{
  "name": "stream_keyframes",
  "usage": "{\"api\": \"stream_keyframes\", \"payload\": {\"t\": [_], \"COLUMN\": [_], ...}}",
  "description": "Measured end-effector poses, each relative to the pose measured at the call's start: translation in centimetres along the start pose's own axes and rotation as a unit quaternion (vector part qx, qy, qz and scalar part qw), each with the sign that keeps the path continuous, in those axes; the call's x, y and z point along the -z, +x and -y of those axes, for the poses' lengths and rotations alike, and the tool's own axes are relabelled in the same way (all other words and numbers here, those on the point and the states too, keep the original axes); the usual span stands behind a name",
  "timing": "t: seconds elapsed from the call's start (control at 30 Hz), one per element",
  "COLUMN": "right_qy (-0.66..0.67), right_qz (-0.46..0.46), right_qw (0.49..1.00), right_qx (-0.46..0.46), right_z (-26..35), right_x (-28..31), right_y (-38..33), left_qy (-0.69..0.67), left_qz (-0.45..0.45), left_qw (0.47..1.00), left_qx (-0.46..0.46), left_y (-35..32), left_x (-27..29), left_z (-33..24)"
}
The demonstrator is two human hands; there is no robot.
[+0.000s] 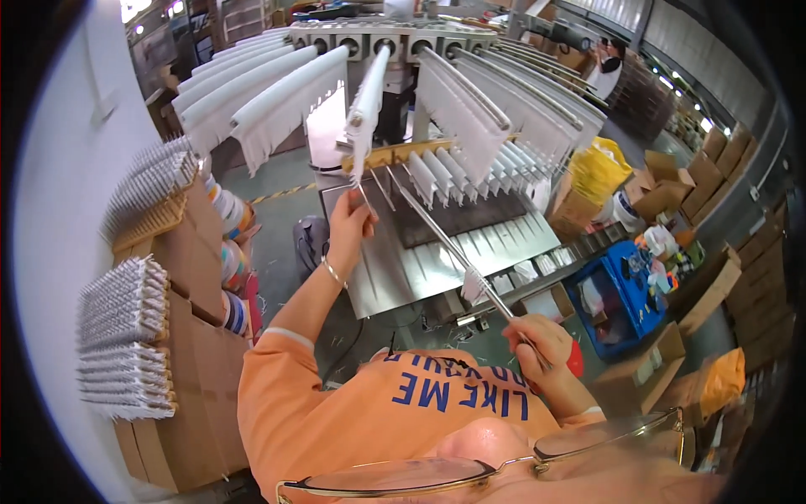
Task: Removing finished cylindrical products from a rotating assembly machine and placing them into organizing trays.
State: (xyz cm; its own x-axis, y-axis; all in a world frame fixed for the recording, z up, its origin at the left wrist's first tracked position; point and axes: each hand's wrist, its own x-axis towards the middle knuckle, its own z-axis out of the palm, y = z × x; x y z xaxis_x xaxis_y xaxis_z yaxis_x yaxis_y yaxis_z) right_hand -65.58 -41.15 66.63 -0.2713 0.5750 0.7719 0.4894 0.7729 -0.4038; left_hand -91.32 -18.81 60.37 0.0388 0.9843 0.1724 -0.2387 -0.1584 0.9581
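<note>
My right hand (541,344) is closed round the near end of a long metal rod (449,244). The rod slants away to the left over a metal table (369,281), and a small white fringed piece (475,287) hangs beside its lower part. My left hand (348,223) is raised with its fingers pinched together, just below the ragged lower end of a white fringed sleeve (363,118). What those fingers hold is too small to make out. That sleeve hangs on the centre arm of a round machine (395,38). More white sleeves (462,109) drape from arms on both sides.
On the table, a wooden bar (378,158) carries a row of small white sleeves (453,175). Racks of white-tipped pins (126,336) stand on cardboard boxes (210,378) at left. A blue crate (617,298) and a yellow bag (600,168) are at right. Another person (606,67) stands far right.
</note>
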Motion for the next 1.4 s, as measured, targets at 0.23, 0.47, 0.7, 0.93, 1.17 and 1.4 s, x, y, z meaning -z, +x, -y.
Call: {"api": "stream_keyframes", "payload": {"t": [0.23, 0.47, 0.7, 0.93, 1.17, 1.4], "right_qy": [-0.092, -0.125, -0.134, -0.103, -0.095, 0.120], "right_qz": [0.015, 0.014, 0.008, -0.052, -0.064, -0.113], "right_qw": [0.996, 0.992, 0.990, 0.993, 0.991, 0.958], "right_qx": [-0.001, -0.028, -0.032, -0.020, -0.066, -0.235], "right_z": [1.7, 2.2, -0.2, -0.5, -0.8, -2.9], "right_x": [0.5, 0.4, -1.8, 0.0, -0.7, -1.0], "right_y": [2.0, 2.9, 4.1, 0.7, 3.0, 1.2], "left_qy": [-0.171, -0.287, -0.088, 0.060, -0.171, -0.019], "left_qz": [0.080, 0.077, 0.141, 0.170, 0.075, 0.087], "left_qw": [0.976, 0.942, 0.985, 0.984, 0.975, 0.995], "left_qx": [0.111, 0.158, -0.044, 0.001, 0.119, -0.043], "left_y": [5.7, 8.1, 4.8, -1.2, 9.9, 3.9], "left_x": [0.2, -4.0, -5.9, -6.8, -6.4, -9.1], "left_z": [3.5, 4.1, 3.7, 0.7, 5.1, 3.4]}}
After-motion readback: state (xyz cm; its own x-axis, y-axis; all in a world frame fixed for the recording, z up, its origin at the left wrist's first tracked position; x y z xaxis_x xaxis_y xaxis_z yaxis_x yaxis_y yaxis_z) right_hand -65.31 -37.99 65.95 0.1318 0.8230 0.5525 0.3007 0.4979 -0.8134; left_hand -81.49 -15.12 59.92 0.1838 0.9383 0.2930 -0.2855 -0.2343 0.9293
